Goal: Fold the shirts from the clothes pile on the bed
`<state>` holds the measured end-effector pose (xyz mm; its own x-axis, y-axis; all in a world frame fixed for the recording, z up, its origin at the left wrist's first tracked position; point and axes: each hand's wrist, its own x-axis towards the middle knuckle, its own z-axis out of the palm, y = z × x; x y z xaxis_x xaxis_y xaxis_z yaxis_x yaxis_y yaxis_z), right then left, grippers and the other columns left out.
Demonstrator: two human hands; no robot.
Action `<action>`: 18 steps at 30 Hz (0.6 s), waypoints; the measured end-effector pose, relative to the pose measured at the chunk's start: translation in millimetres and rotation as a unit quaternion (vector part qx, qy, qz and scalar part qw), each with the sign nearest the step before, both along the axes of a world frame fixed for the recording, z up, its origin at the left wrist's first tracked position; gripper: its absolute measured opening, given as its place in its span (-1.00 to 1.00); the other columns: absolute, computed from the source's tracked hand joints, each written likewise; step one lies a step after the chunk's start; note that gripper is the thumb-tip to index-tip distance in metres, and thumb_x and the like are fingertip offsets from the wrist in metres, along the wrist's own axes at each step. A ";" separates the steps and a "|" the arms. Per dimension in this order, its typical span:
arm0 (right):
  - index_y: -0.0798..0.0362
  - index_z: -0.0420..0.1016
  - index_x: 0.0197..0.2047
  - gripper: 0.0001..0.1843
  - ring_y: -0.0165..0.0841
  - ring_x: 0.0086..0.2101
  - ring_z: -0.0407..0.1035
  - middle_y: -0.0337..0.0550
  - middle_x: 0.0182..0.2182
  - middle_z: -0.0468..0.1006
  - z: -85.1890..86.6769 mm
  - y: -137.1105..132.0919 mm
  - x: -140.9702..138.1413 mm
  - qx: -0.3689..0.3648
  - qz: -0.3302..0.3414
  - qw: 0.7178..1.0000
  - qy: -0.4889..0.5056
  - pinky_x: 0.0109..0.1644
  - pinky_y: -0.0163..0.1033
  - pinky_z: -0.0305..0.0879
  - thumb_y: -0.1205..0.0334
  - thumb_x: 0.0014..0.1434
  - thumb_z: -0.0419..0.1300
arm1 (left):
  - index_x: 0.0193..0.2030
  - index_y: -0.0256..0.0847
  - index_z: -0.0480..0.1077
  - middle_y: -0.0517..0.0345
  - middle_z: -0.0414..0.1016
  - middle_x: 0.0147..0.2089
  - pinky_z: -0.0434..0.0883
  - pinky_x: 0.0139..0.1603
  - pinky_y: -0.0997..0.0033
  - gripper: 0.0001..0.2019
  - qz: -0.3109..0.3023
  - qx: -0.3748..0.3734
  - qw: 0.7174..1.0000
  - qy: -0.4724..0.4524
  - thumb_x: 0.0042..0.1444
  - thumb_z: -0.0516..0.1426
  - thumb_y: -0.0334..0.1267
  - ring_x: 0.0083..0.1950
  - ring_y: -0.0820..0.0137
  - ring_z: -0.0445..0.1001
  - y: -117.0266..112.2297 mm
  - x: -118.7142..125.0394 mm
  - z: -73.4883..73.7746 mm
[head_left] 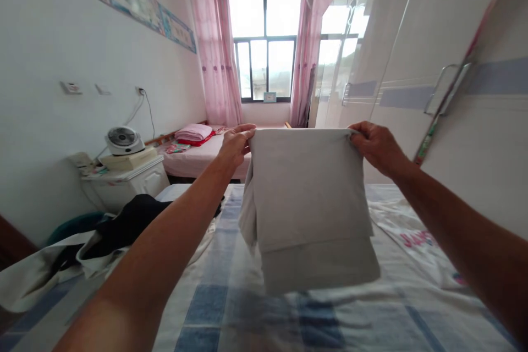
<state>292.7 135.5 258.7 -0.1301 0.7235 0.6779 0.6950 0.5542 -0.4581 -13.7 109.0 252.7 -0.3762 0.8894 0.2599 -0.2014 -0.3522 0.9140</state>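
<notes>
A light grey folded garment (309, 192) hangs in the air over the bed, its layers draping down with a second hem lower than the first. Whether it is a pair of trousers or a shirt, I cannot tell. My left hand (238, 143) is closed on its upper left corner, thumb and fingers pinching the cloth. At the upper right corner, my right hand (377, 144) pinches the same top edge, which is stretched straight between both hands. Below lies the blue-and-white checked bedsheet (204, 311).
Dark clothing (136, 212) and pale clothing (25, 275) lie at the bed's left. A white printed garment (416, 236) is spread on the right. Beyond are a nightstand (140, 181) with a small fan (122, 140), a pink bed (198, 159) and a tall white wardrobe (412, 77).
</notes>
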 end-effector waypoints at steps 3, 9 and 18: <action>0.26 0.48 -0.15 -0.65 -0.47 -0.39 0.24 -0.08 -0.35 0.51 6.5 -0.2 -4.2 0.070 -0.015 0.997 -0.011 -0.23 -0.26 0.16 0.27 0.15 -0.04 | -0.25 -0.25 0.42 0.27 0.39 -0.41 0.36 -0.39 0.52 -0.73 0.012 0.063 0.998 0.013 -0.18 0.25 -0.34 -0.45 0.56 0.36 5.9 1.3 4.5; 0.11 0.49 -0.20 -0.75 -0.48 -0.52 0.23 -0.20 -0.44 0.51 -44.1 -43.5 18.2 0.045 0.020 0.996 -0.079 -0.35 -0.31 0.17 0.29 0.12 0.03 | -0.16 -0.23 0.45 0.24 0.42 -0.37 0.34 -0.37 0.53 -0.66 -0.022 0.064 0.985 0.161 -0.10 0.25 -0.15 -0.38 0.52 0.37 -51.9 -11.9 -45.4; 0.05 0.52 -0.22 -0.67 -0.27 -0.25 0.45 -0.09 -0.26 0.59 -191.0 -46.9 42.7 -0.287 0.078 0.942 -0.155 -0.14 -0.21 0.27 0.10 0.15 -0.01 | -0.15 -0.27 0.48 -0.02 0.51 -0.13 0.41 -0.14 0.31 -0.72 -0.010 -0.153 0.884 0.443 0.04 0.11 -0.19 -0.14 0.26 0.49 -113.5 -21.2 -195.4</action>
<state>335.4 88.5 67.7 -0.3918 0.9153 0.0934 0.7754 0.3831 -0.5019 -34.8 -4.5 57.3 -0.1295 0.9730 0.1911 0.6368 -0.0662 0.7682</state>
